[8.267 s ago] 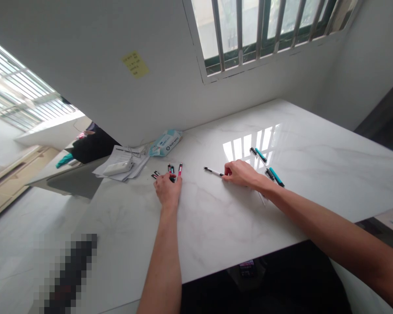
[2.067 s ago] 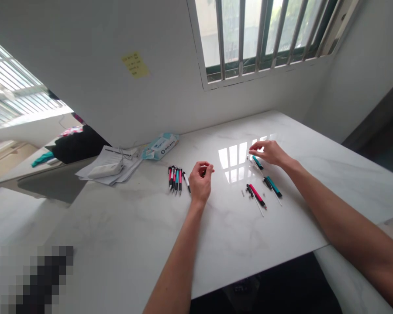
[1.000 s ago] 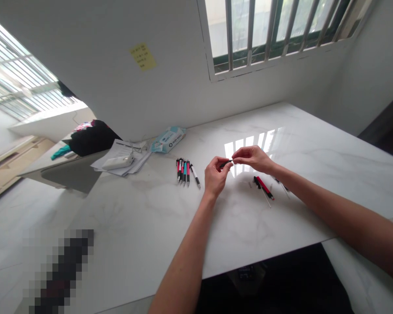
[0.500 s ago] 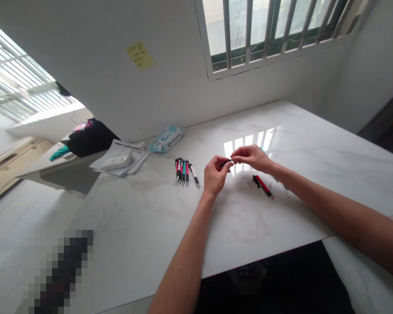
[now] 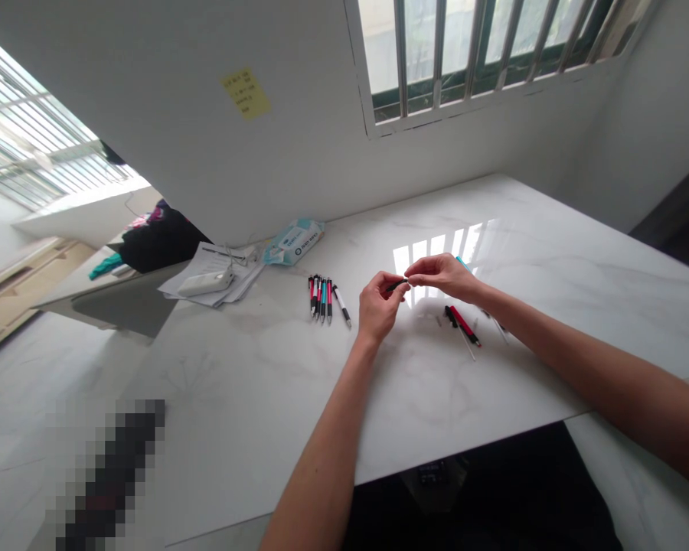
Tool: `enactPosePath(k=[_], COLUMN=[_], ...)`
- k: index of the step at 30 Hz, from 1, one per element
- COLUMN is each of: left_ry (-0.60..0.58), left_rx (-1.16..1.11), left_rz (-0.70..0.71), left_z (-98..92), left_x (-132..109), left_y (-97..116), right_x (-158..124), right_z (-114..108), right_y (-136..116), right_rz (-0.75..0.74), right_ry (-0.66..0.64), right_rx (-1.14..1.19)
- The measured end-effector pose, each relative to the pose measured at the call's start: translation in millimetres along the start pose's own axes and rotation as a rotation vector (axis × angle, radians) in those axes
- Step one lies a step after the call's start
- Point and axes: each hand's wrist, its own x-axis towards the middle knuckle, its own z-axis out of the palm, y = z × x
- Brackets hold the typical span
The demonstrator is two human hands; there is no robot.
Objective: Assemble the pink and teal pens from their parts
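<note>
My left hand (image 5: 379, 304) is closed around a small black pen part (image 5: 396, 285), which slants up toward the right. At its right end, the fingertips of my right hand (image 5: 443, 277) pinch together; what exactly they grip there is too small to make out. Below my right hand lie a red pen barrel (image 5: 464, 324) with black parts and a thin white refill (image 5: 467, 343). A turquoise pen piece (image 5: 462, 263) shows partly behind my right hand. Several assembled pens (image 5: 320, 298) lie in a row left of my left hand, with a white and black pen (image 5: 341, 306) beside them.
On the white marbled table (image 5: 253, 428), a wet wipes pack (image 5: 294, 242) rests against the wall. Papers (image 5: 210, 285) with a white power strip (image 5: 207, 282) lie left of it. More small pen parts (image 5: 498, 327) are partly hidden by my right forearm.
Both hands stay together at nearly the same spot, still on the black part. The view has shifted very slightly; the things on the table have not moved.
</note>
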Motion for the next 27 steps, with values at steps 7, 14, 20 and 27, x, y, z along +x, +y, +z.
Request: enactPosePath(k=[7, 14, 20, 27], left_ry=[-0.016, -0.032, -0.027, -0.031], left_rx=[0.097, 0.186, 0.158, 0.168], left_rz=[0.005, 0.034, 0.027, 0.053], left_z=[-2.1, -1.8, -1.7, -3.3], left_x=[-0.9, -3.0, -1.7, -1.0], left_y=[-0.8, 2.2, -0.2, -4.1], right_x=[-0.1, -3.2, -3.0, -1.5], right_z=[-7.5, -6.6, -8.1, -8.3], right_y=[-1.0, -5.3, -4.5, -6.0], right_rz=[-0.006, -0.026, -0.04, -0.023], right_ry=[-0.067, -0.124, -0.165, -0.14], right_rx=[-0.189, -0.387, -0.249, -0.219])
